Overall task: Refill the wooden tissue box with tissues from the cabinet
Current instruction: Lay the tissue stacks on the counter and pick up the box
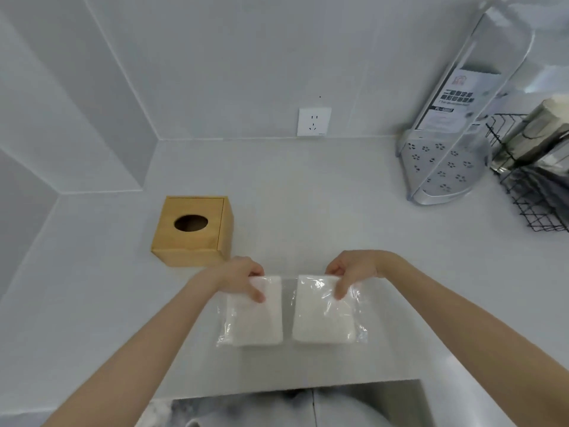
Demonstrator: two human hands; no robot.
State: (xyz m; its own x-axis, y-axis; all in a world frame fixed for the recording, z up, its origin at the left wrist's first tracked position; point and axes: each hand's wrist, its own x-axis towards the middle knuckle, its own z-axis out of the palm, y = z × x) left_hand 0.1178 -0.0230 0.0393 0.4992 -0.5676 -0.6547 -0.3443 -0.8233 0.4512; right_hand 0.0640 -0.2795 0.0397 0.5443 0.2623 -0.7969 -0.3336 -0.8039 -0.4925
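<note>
Near the countertop's (308, 192) front edge, the left hand (243, 277) and right hand (354, 271) are gripping a clear-wrapped tissue pack (292, 312), pulling it apart. Behind-left is sitting the wooden tissue box (192, 231). A far-right metal rack's label (452, 100) is unreadable.

Closed wooden tissue box (192, 231) on counter; plastic-wrapped tissues (291, 309) nearby.

tissue box (192, 231) left, behind tissue pack (291, 309).
</note>
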